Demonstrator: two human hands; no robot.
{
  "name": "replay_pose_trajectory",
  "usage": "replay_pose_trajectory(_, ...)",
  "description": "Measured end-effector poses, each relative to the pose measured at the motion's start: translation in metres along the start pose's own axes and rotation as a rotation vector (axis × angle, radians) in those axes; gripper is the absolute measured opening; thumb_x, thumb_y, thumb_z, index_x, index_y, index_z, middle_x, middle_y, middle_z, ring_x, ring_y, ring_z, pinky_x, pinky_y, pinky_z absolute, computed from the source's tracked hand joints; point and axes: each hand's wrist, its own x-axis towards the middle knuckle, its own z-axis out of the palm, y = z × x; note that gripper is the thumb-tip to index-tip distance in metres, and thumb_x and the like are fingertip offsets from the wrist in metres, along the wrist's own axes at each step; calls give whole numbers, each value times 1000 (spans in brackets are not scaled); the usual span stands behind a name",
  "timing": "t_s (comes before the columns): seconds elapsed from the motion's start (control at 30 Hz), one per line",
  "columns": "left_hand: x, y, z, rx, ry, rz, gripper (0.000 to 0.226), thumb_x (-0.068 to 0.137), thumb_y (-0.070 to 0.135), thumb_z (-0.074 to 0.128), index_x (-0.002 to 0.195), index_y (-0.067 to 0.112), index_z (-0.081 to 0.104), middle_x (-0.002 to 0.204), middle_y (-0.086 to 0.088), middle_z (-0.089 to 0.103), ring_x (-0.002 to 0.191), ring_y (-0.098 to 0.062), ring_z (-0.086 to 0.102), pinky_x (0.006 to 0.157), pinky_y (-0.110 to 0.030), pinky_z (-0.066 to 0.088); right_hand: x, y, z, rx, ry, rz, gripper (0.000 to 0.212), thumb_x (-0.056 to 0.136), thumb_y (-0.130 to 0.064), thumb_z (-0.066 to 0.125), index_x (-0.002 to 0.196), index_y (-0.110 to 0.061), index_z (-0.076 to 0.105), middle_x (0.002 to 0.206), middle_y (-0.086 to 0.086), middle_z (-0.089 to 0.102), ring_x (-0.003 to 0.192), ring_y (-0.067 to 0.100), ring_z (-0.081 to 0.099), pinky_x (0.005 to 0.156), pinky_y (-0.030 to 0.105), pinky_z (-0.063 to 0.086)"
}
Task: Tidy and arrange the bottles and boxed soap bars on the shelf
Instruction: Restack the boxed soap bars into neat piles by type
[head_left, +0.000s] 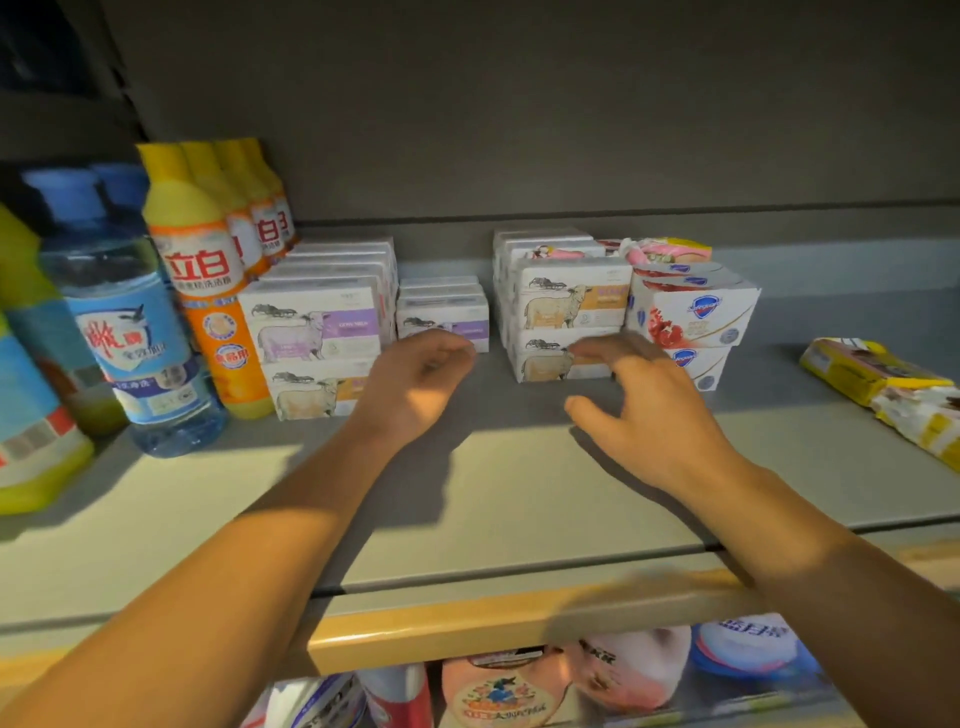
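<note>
White boxed soap bars with a sheep picture stand in stacks on the grey shelf (519, 493): a tall left stack (317, 332), a low purple-label row (444, 317) in the middle, and an orange-label stack (569, 306) to the right. White boxes with a red and blue badge (691, 317) sit beside that. Orange and yellow bottles (200, 280) and a clear blue bottle (130, 332) stand at the left. My left hand (410, 379) hovers, fingers loosely curled, just before the low row. My right hand (644, 405) is spread in front of the orange-label stack. Neither holds anything.
Yellow wrapped packs (878, 384) lie loose at the shelf's right end. Yellow-green bottles (26, 415) crowd the far left. The shelf's yellow front rail (467, 629) runs below my arms, with packaged goods (613, 670) on the lower shelf. The shelf back wall is close behind the stacks.
</note>
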Motion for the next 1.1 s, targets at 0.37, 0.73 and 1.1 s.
replay_pose_trajectory(0.37,3,-2,-7,-110,-18,11,11,89,22,64,86,32,67,69,18,66,66,-1,60,77,-25,48,114,-21,-9,-592,-154,-22,70,81,-32,72,142,-18,40,139,9,46,128,32,42,110,46,33)
replay_pose_trajectory(0.73,6,9,-16,-228,-34,-27,47,79,47,68,120,24,64,102,10,72,93,-7,69,89,-35,54,94,-60,-18,-181,-82,-153,52,82,-23,76,131,-24,59,127,-1,57,118,20,51,101,30,39)
replay_pose_trajectory(1.1,0,20,-21,-630,-47,-116,16,96,14,61,106,4,68,98,-13,75,91,-21,73,72,-30,60,64,-55,17,517,147,14,40,78,-11,78,110,-31,64,114,-5,66,106,8,59,90,19,46)
